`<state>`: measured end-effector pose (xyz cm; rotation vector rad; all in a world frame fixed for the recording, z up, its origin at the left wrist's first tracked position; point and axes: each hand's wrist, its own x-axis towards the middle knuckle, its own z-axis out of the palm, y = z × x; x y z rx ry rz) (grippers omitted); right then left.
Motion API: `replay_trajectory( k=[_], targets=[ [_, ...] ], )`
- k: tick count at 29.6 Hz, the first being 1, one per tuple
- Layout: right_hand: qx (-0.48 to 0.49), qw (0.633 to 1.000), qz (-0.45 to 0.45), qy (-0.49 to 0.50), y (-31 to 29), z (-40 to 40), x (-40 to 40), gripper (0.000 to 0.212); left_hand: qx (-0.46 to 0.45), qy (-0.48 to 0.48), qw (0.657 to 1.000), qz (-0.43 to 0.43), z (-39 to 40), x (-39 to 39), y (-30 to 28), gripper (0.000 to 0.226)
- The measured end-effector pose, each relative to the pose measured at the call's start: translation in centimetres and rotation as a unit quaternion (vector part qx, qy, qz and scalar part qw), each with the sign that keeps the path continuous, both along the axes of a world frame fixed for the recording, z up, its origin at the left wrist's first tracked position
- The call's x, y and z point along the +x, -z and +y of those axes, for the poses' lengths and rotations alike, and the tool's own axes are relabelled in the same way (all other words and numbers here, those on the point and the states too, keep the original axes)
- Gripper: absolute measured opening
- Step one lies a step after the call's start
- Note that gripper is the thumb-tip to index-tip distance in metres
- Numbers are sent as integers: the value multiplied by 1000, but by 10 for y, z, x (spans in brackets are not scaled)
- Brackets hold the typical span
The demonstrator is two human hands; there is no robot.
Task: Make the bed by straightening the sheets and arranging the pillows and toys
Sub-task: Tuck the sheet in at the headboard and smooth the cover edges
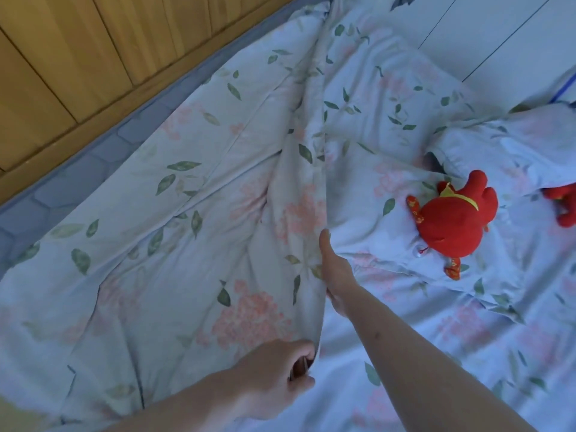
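**Both hands on the quilt's edge**

The left hand (280,374) pinches the folded edge of the pale-blue floral quilt (193,244); the right hand (335,272) (fingers tucked under) grips the same fold farther up. A red plush toy (448,219) lies right of that fold.

Left hand (280,375) clenched, right hand (335,272) outstretched

Both hands (274,375) (335,272) on the floral quilt's (187,244) folded edge; red plush toy (448,219) beside.
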<state>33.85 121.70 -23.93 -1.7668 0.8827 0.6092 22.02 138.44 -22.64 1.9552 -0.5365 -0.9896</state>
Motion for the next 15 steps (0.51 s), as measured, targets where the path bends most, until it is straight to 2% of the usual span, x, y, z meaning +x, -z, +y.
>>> replay_trajectory(
  k=[3, 5, 8, 10, 12, 15],
  targets=[
    [-95, 990, -53, -93, 8, -12, -14, 45, -13, -18, 998, 64, 4, -1, 6, 22],
    [-151, 981, -48, -110, 15, -22, -22, 29, 40, -32, 997, 53, 23, 2, 23, 24],
    [-149, 982, -18, -111, 24, -26, -39, 17, 207, -44, 976, -51, 96, -1, 63, 15],
    [-138, 979, 8, -153, 29, -24, -56, 17, 309, 8, 945, -107, 143, -7, 82, 16],
    [-119, 975, 44, -181, 32, -6, -75, 31, 386, 59, 915, -100, 186, -20, 89, 19],
    [-117, 957, 84, -251, 53, 35, -102, 53, 469, 129, 870, -88, 244, -48, 86, 38]
  ],
)
